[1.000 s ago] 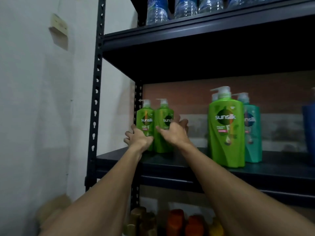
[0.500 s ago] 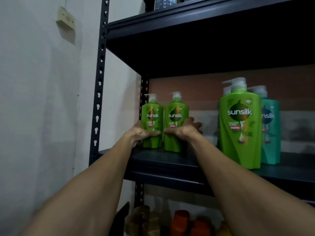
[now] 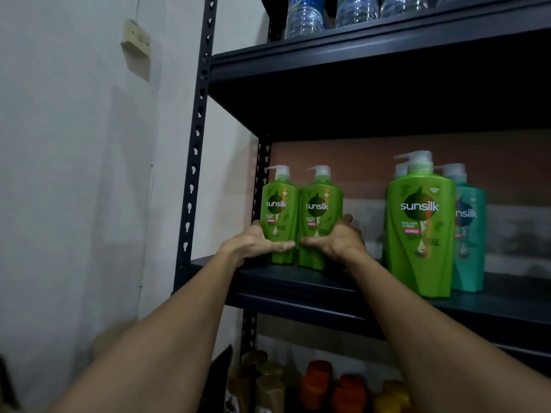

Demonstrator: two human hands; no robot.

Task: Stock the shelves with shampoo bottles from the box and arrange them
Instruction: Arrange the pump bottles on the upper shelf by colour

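Note:
Two green Sunsilk pump bottles stand upright and touching at the back left of the dark metal shelf point(image 3: 298, 289). My left hand point(image 3: 253, 244) grips the lower part of the left green bottle point(image 3: 280, 204). My right hand point(image 3: 337, 241) grips the lower part of the right green bottle point(image 3: 320, 207). Both labels face me. The box is not in view.
A bigger green Sunsilk bottle point(image 3: 420, 222) stands nearer the front edge to the right, with a teal bottle point(image 3: 469, 234) behind it. Water bottles point(image 3: 304, 13) sit on the shelf above. Orange and gold caps point(image 3: 319, 383) fill the shelf below. A white wall is at left.
My hands slid lower on the two green bottles, which now stand straighter with labels facing me. The view shifted slightly.

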